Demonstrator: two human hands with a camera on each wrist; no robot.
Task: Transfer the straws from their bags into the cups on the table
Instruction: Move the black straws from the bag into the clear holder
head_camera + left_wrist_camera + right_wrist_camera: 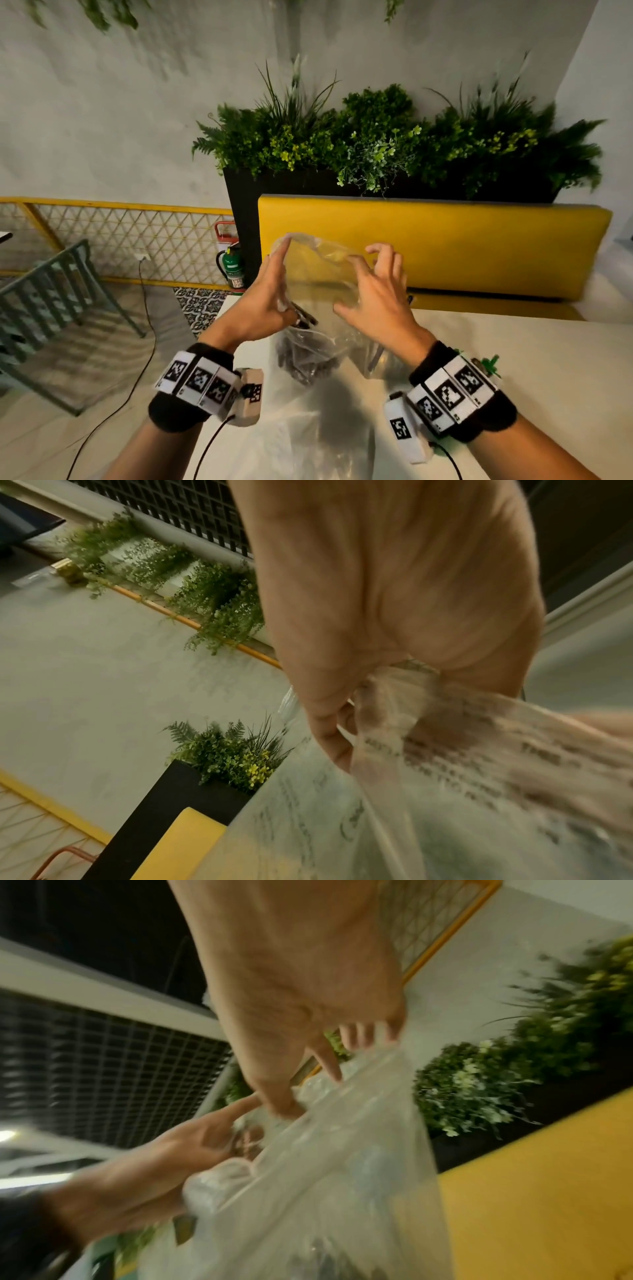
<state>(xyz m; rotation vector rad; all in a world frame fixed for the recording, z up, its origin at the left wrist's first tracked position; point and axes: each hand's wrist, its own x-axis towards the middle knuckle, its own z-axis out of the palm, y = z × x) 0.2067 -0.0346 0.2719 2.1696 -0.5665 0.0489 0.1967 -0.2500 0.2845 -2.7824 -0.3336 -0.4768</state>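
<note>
I hold a clear plastic bag [318, 274] up over the white table [531, 377], its mouth at the top. Dark brown straws [305, 363] are bunched in its hanging bottom. My left hand [270, 291] pinches the bag's left edge, index finger pointing up along it. My right hand [363, 284] grips the right side with curled, spread fingers. In the left wrist view the left hand [339, 723] clutches gathered printed film of the bag [445, 777]. The blurred right wrist view shows the right hand [301, 1091] pinching the bag [342, 1177] near its rim. No cup is clearly visible.
More clear plastic [308, 438] lies flat on the table under my wrists. A yellow bench back [445, 240] and a black planter of greenery [376, 147] stand behind the table. A green chair [51, 291] and a fire extinguisher [233, 267] are to the left.
</note>
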